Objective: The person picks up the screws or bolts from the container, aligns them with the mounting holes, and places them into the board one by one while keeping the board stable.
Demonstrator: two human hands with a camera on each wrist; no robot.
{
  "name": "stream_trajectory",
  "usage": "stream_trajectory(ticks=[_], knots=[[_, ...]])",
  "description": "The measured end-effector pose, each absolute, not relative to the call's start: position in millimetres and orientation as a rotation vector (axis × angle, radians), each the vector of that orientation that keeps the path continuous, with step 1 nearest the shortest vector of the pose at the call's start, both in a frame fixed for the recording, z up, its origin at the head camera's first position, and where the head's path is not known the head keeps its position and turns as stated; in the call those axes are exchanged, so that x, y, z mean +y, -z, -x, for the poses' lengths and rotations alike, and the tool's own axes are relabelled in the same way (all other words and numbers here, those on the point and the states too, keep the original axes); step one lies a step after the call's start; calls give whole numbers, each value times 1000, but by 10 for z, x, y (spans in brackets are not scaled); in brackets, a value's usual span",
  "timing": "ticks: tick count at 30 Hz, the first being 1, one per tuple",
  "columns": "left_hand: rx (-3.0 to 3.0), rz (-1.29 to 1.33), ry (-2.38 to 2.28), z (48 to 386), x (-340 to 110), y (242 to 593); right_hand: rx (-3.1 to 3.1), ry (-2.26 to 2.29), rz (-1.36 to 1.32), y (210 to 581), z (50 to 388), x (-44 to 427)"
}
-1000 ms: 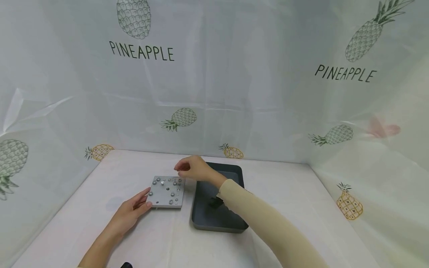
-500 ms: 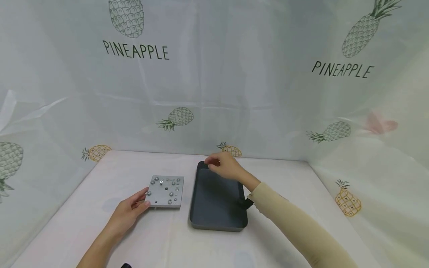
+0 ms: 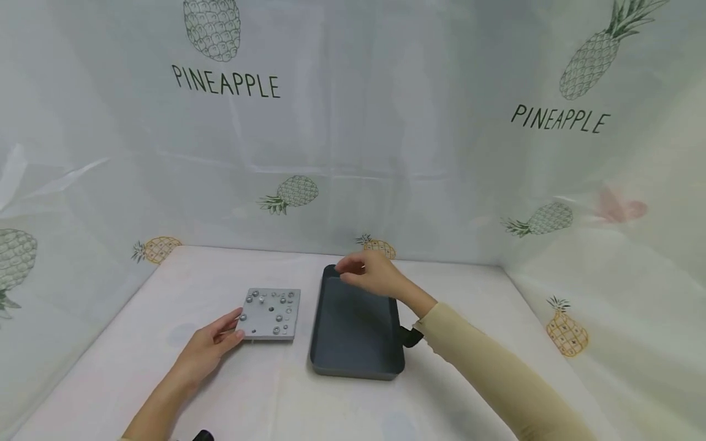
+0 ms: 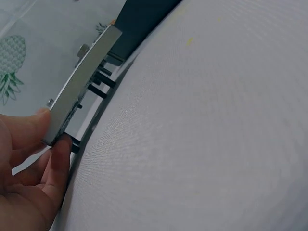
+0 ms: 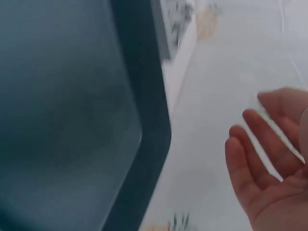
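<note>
A square silver metal plate (image 3: 263,319) with several screws set in its top stands slightly raised over the table. My left hand (image 3: 206,348) pinches its near left corner, thumb on top and fingers beneath. In the left wrist view, dark screw shanks (image 4: 102,85) stick out of the plate's underside. My right hand (image 3: 375,274) hovers over the far end of a dark grey tray (image 3: 355,334), fingers loosely bent. Seen from the right wrist, that hand (image 5: 274,163) holds nothing, and its fingers are apart from the tray rim (image 5: 151,120).
The tray lies right of the plate, with a narrow strip of table (image 3: 295,361) between them. A white curtain (image 3: 353,128) printed with pineapples hangs behind the table. A black strap (image 3: 410,337) is at my right wrist, and a black object (image 3: 204,436) pokes in at the bottom edge.
My right hand has moved rightward from the plate's far right corner to above the tray's far end, then stayed there. My left hand keeps its hold on the plate.
</note>
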State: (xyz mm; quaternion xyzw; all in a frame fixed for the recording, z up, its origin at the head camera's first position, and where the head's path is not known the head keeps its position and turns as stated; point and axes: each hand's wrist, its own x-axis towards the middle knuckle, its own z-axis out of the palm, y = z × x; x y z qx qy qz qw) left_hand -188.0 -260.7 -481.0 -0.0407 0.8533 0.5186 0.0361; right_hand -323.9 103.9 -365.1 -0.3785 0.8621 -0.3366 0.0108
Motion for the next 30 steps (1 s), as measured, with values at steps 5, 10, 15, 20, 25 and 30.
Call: stream_trajectory(ticks=[5,10,15,20,25,30], knots=[[2609,115,-1632,1875,-2596,4831,2506,1002,1298,3797,3297,369],[2600,147,-1656,1867,-2572,4819,2465,930,1326,3963,3383,-144],[2588,195,-1682,1847,-2605,4816,2505,826,1302,4059,3435,-457],[2605,173,-1673,1870,-2607,4819,2523,757,1337,4068,3426,-568],[2593,196,-1677,1868,-2604,4819,2547,720,1339,4098,3441,-632],[2589,204,-1664,1863,-2595,4812,2555,678,1343,4143,3456,-657]])
